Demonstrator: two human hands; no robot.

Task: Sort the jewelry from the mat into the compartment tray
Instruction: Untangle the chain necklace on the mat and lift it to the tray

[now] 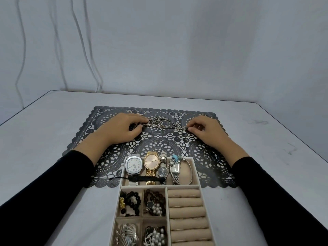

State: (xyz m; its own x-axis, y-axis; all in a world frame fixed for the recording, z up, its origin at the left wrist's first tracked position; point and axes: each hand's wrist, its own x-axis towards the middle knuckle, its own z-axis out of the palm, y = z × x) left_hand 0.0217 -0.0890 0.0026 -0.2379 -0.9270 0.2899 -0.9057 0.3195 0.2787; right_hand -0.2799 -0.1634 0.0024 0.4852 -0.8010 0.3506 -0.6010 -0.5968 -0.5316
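- The left hand (pixel 124 127) lies on the far part of the mat with its fingers curled. Its thumb and forefinger close on the left end of the chain necklace (pixel 165 123).
- The right hand (pixel 206 129) mirrors it, with thumb and forefinger tips pinching the chain's right end and the other fingers tucked.
- The chain lies between the two hands, with its long axis running left to right across the mat (pixel 159 146). Its middle is bunched in loose loops and rests flat on the lace.
- Neither hand is nearer, since each holds one end and the slack sits midway.
- The compartment tray (pixel 182 186) sits toward the person from the chain, between the forearms, with its far end overlapping the mat's near edge.
- The coming move likely means gathering the ends inward, lifting, and drawing the chain back toward the body.
- The tray's far compartment already holds watches (pixel 150 164), and I cannot tell which compartment is meant for the chain.
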